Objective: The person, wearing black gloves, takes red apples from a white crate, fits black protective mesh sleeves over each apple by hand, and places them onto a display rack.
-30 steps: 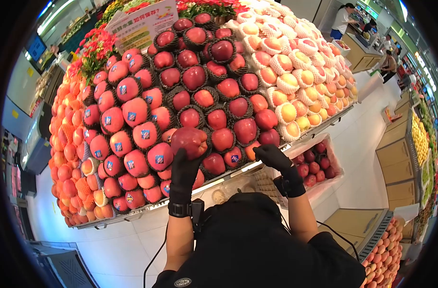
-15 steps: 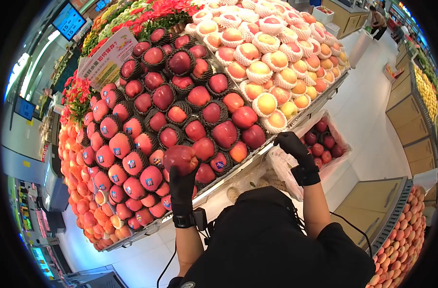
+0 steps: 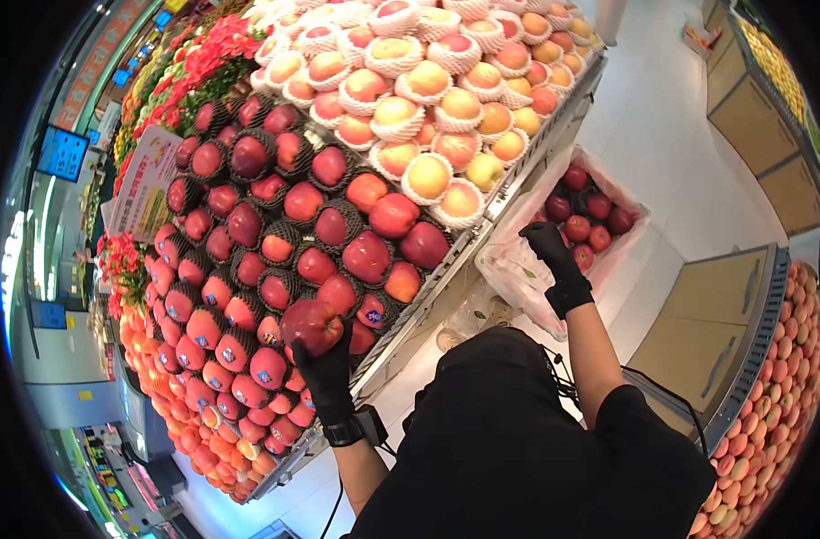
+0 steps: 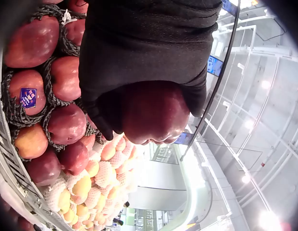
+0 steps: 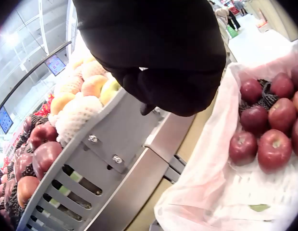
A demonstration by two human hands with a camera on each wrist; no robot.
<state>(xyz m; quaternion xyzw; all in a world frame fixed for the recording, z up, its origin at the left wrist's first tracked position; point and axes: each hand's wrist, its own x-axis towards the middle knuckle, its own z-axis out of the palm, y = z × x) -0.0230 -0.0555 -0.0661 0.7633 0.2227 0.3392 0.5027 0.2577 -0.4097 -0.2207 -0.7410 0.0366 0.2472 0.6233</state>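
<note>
My left hand (image 3: 325, 375), in a black glove, grips a large dark red apple (image 3: 311, 327) from below, over the front of the sloping apple display. In the left wrist view the fingers curl round this apple (image 4: 156, 113), whose end faces outward. My gloved right hand (image 3: 558, 262) is loosely bent with nothing seen in it. It hovers by the near edge of a plastic-lined crate (image 3: 518, 278) holding several red apples (image 3: 599, 207). In the right wrist view, the right hand (image 5: 161, 72) overlaps the grey slatted rail (image 5: 125, 120) of the display.
Net-wrapped red apples (image 3: 367, 256) fill the display, beside pale fruit in white foam nets (image 3: 428, 175). A sign (image 3: 149, 184) and red flowers (image 3: 226, 45) stand behind. To the right is another fruit stand (image 3: 729, 296) with cabinet doors.
The view has turned right, bringing the lined crate nearer the middle. My left hand keeps its grip on the apple. My right hand has moved from the display's edge to beside the crate.
</note>
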